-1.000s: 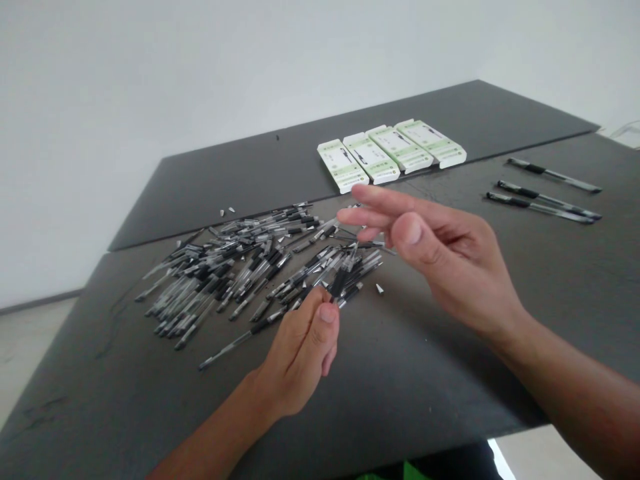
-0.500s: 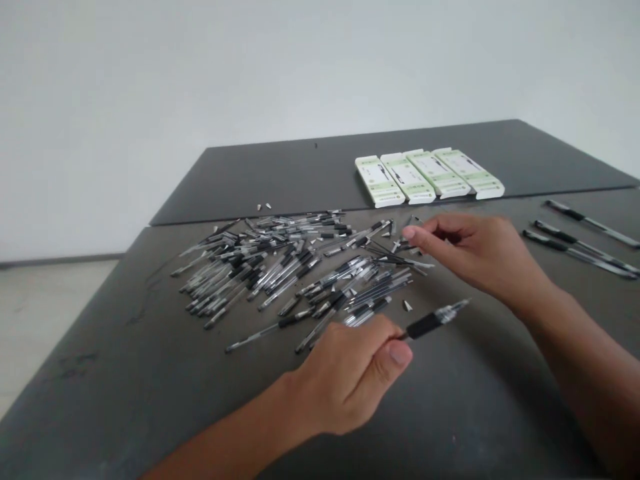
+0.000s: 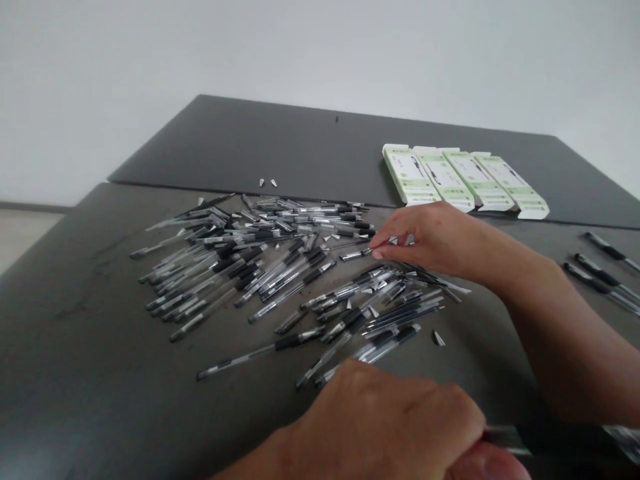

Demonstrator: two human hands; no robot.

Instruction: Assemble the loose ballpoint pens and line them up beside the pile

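While the pile of pens [image 3: 260,267] sprawls over the left half of the desk [image 3: 100,373], most barrels slanting from near left to far right, the left hand [image 3: 395,427] sits low at the near edge, fingers curled shut round a pen [image 3: 550,440]. That pen sticks out of the fist beside the thumb. Its long axis runs almost level along the near edge, and the free end points at the desk's right edge. It's blurred, so which end leads I can't say.

Further right and deeper in, the right hand [image 3: 435,240] lies palm down on the right fringe of the pile. Its fingertips [image 3: 381,250] are bunched together, touching the end of a short pen [image 3: 354,254] that lies crosswise and points left. Whether they actually grip it, I cannot tell.

Behind that hand, four green-and-white boxes [image 3: 465,180] sit side by side toward the far edge. Off by the right edge, three pens [image 3: 600,272] lie apart from the pile.
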